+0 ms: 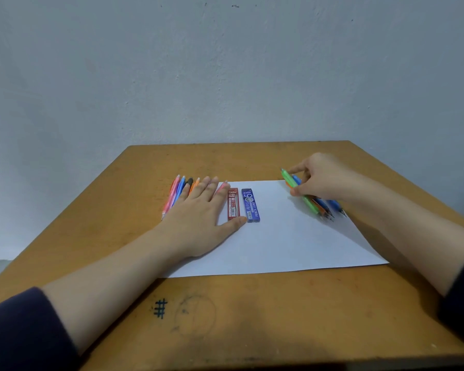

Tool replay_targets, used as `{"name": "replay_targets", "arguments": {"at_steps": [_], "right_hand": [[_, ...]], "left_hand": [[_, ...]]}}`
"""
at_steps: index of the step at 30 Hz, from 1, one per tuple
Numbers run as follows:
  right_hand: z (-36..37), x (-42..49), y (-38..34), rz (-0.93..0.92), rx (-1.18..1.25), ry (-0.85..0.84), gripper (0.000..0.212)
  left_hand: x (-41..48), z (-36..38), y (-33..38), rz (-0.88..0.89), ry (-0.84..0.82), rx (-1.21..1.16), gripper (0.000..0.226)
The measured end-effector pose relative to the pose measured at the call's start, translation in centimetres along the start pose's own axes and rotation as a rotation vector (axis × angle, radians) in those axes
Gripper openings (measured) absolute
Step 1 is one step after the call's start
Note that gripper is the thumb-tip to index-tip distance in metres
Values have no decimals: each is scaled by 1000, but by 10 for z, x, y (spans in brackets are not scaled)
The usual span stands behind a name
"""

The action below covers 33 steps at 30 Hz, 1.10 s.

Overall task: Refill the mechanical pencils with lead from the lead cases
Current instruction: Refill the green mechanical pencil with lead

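Note:
A red lead case (pixel 233 204) and a blue lead case (pixel 250 205) lie side by side on a white sheet of paper (pixel 279 245). My left hand (pixel 201 215) lies flat, fingers straight, over a row of several pink, blue, black and orange mechanical pencils (pixel 176 195) at the sheet's left edge, its thumb touching the red case's near end. At the sheet's right corner, my right hand (pixel 323 180) pinches a green mechanical pencil (pixel 300 191) on top of a bunch of blue and orange pencils (pixel 326 207).
The wooden table (pixel 252 317) has pen doodles near its front edge. A grey wall stands just behind the table's far edge. Dark sleeves cover both forearms near the frame's bottom corners.

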State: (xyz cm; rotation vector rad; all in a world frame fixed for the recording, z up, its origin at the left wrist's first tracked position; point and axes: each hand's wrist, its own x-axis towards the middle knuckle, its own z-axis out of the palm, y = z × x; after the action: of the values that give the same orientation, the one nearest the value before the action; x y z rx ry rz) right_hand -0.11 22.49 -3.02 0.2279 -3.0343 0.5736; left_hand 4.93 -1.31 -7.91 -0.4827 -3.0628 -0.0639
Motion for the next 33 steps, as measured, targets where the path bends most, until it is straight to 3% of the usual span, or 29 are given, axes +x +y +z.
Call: {"name": "replay_targets", "arguments": {"at_steps": [7, 17, 25, 29, 33], "right_hand": [[-2, -3, -2, -4, -163, -29, 58], [-1, -4, -2, -6, -169, -37, 53], [14, -14, -19, -161, 153, 225, 25], [36, -25, -36, -283, 192, 146, 33], [47, -32, -45, -350, 157, 50, 44]], "left_hand": [[0, -3, 0, -8, -64, 3, 84], [-1, -6, 1, -13, -96, -3, 84], [-2, -7, 3, -17, -98, -19, 83], [-2, -6, 2, -24, -42, -107, 84], [1, -4, 1, -20, 58, -205, 67]]}}
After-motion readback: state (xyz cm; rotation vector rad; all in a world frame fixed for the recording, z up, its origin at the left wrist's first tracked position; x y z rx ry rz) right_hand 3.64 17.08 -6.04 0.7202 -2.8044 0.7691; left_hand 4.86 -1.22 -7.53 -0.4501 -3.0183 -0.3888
